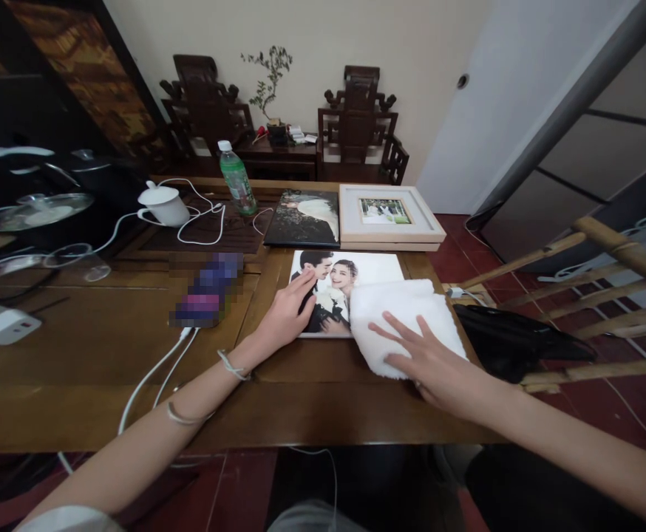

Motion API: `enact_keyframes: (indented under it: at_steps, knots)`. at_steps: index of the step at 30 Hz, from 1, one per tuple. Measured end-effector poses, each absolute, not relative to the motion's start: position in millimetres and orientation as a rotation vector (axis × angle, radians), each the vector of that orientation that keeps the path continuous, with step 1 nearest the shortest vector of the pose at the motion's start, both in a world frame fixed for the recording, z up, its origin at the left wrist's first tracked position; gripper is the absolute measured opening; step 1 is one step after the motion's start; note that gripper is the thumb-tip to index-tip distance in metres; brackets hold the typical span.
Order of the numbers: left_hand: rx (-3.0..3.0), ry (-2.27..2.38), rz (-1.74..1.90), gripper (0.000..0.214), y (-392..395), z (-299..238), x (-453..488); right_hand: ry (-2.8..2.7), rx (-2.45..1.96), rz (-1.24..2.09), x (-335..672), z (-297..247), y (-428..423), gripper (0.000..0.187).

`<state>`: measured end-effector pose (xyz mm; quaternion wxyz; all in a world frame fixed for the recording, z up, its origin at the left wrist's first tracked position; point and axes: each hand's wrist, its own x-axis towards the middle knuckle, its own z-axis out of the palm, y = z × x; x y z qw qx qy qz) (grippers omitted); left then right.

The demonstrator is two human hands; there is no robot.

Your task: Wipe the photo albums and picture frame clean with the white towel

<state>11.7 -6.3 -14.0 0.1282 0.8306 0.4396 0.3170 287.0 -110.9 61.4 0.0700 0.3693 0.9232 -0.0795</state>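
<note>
A photo panel (375, 267) showing a couple lies flat on the wooden table (301, 410). My left hand (294, 307) rests on the panel's left edge, its fingers stretched out and pointing away from me. Over the panel's right part is spread a folded white cloth (406, 303), which also reaches past the panel onto the table. My right hand (420, 355) lies on this cloth with the fingers spread, pressing from above rather than gripping. The cloth hides the panel's right side.
Behind the panel lie a dark photo panel (304, 218) and a pale framed photo (392, 210). A green-labelled bottle (238, 179), a lidded white cup (163, 205), cables and a blurred-out phone (206, 290) occupy the left. A wooden chair (594, 244) stands right of the table.
</note>
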Motion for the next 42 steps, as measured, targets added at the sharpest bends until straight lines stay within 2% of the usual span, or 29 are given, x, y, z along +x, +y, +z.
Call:
enact_keyframes:
  at_steps: [6, 12, 17, 22, 33, 37, 42]
  knots:
    - [2.391, 1.292, 0.925, 0.043, -7.0, -14.1, 11.5, 2.812, 1.181, -0.238, 288.6, 57.5, -67.6, 0.076]
    - [2.405, 1.260, 0.931, 0.043, -6.3, -13.3, 10.6, 2.796, 1.262, -0.241, 294.4, 58.5, 8.1, 0.072]
    - [2.406, 1.282, 0.902, 0.044, -6.3, -13.3, 10.3, 2.824, 1.245, -0.184, 293.4, 63.4, 39.0, 0.067]
    - [2.388, 1.301, 0.904, 0.043, -7.1, -14.0, 10.4, 2.818, 1.259, -0.178, 293.9, 64.1, 18.0, 0.066]
    - [2.399, 1.298, 0.922, 0.044, -7.0, -15.0, 11.3, 2.981, 0.979, -0.380, 298.3, 57.4, -111.8, 0.060]
    - [2.402, 1.292, 0.925, 0.045, -6.9, -14.8, 11.4, 2.995, 0.982, -0.422, 296.1, 57.1, -107.3, 0.062]
    - [2.400, 1.288, 0.914, 0.044, -6.3, -14.2, 10.5, 2.942, 1.085, -0.327, 293.3, 55.8, -53.0, 0.067]
